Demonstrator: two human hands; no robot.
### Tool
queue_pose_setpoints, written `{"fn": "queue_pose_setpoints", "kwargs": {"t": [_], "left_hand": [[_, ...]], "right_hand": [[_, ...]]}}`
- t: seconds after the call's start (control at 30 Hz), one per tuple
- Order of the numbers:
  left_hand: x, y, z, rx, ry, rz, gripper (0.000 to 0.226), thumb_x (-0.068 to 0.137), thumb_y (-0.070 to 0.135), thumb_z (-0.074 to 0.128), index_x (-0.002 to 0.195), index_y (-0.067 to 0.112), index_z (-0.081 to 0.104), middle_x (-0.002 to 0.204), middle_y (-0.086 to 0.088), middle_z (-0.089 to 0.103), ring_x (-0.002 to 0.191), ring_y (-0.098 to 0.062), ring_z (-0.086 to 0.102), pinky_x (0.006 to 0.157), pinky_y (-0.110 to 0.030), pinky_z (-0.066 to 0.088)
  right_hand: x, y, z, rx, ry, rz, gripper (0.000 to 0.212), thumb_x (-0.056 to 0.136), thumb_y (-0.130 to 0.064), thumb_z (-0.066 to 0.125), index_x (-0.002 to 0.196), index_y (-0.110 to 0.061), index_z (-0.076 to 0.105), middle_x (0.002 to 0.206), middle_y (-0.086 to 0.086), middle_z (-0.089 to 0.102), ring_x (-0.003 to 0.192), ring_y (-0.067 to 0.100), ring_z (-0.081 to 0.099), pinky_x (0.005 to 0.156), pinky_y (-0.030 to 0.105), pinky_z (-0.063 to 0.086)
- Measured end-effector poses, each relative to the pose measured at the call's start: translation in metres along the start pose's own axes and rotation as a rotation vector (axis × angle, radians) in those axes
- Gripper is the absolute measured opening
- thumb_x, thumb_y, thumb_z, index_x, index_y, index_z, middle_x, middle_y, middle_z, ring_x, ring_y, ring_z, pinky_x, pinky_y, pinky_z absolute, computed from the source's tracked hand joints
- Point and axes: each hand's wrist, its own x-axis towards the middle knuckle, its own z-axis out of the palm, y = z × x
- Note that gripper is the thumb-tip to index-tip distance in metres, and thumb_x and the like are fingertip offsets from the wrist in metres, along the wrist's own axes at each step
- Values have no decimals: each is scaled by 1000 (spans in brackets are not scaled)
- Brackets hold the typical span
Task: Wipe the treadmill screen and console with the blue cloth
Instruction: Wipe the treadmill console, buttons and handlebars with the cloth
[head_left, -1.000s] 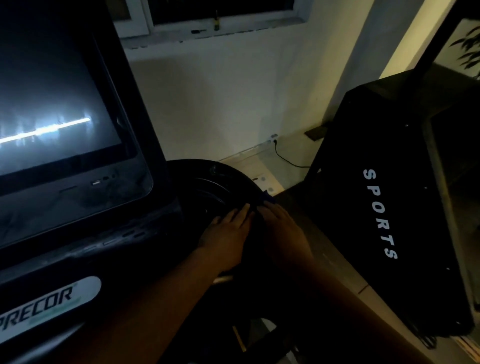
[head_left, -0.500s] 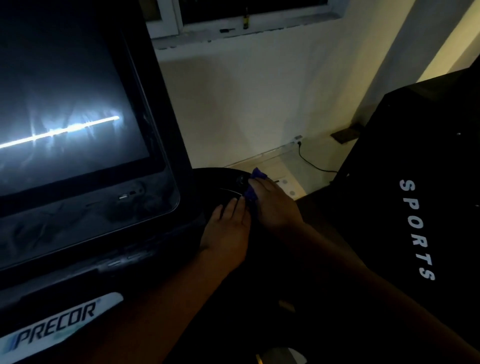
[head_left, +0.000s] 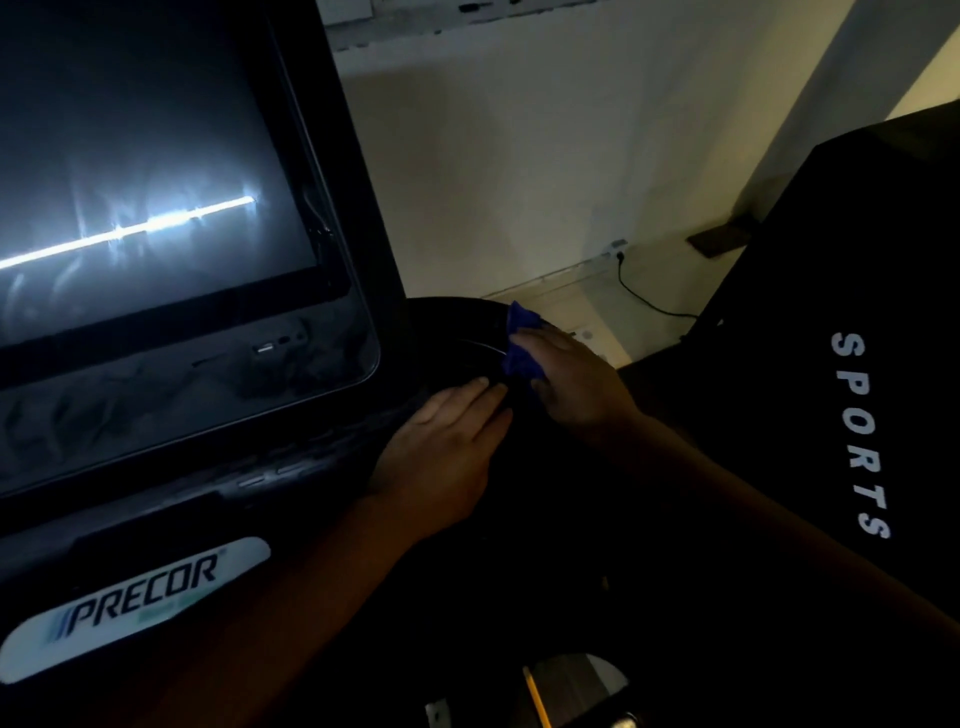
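Dim room, cream plaster wall (head_left: 519, 171) behind, most detail lost in shadow. Large dark glossy treadmill screen (head_left: 145, 171) cut off at left and top; one bright streak of reflected light across it. Black plastic console (head_left: 291, 467) below, one white PRECOR badge (head_left: 135, 603). Round black tray (head_left: 457, 332) at console's right end, inside barely readable. One small crumpled blue cloth (head_left: 519, 345) on its rim, right hand (head_left: 576, 384) closed around it, fingers over top. Left hand (head_left: 447, 447) flat, fingers extended, palm down just beside, gripping nothing. One black machine with white SPORTS lettering (head_left: 857, 431) at right, cut off.
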Motion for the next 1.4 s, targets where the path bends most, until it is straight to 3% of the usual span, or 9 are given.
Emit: {"fn": "queue_pose_setpoints", "kwargs": {"t": [0.33,0.43,0.5,0.77,0.97,1.03,1.13,1.3,1.4], "left_hand": [[-24,-7,-7,66,-26,33,50,88,30,40,129,14,64,139,-7,59,126,-24,56,122,-36,11],[-34,-6,-11,41,-26,6,51,86,31,40,128,14,65,140,-7,58,130,-26,53,120,-38,15],[-41,-4,-14,48,-40,7,50,84,31,44,126,16,66,138,-7,60,129,-26,54,118,-39,19],[-73,-2,-17,74,-47,6,50,83,35,41,120,21,71,131,-2,66,116,-22,64,102,-44,47],[-89,0,-15,34,-2,-31,48,86,34,40,119,17,71,126,-4,68,108,-26,68,90,-42,54],[-93,2,-13,18,0,-28,47,88,34,41,118,15,71,123,-6,69,105,-26,69,88,-41,55],[-102,6,-11,-13,15,-35,38,89,31,55,119,15,71,122,-5,70,104,-25,69,87,-38,55],[-119,10,-19,-75,-21,-78,42,91,28,66,130,14,64,135,-6,63,117,-27,63,96,-39,50],[-136,13,-25,-107,-36,-128,48,95,37,46,134,14,61,138,-7,60,121,-29,60,98,-42,50]], "right_hand": [[-21,8,-6,81,-29,25,60,92,-12,58,148,-15,37,148,8,44,136,26,39,109,33,32],[-35,9,-6,106,66,172,55,94,-16,57,146,-13,39,143,11,49,129,29,47,103,35,37],[-14,-13,4,52,132,92,56,87,-8,59,141,-7,45,135,17,54,124,34,50,102,34,35],[49,-60,22,37,-82,-55,70,81,6,57,146,-11,38,152,12,38,142,28,31,115,33,27],[-83,-54,19,-46,-240,76,44,84,-29,60,127,-23,54,119,6,60,109,28,58,88,36,48],[-123,-72,19,118,-133,204,32,82,-36,60,111,-22,61,105,4,64,98,24,61,81,37,50],[-152,-95,15,401,73,355,19,82,-17,63,100,-22,63,92,1,67,87,16,62,77,31,47],[-176,-105,26,375,21,199,49,82,-9,54,130,-21,56,127,2,57,112,16,56,96,30,45],[-176,-98,33,304,145,403,49,83,-5,55,131,-17,54,130,6,52,117,24,53,100,34,44]]}}
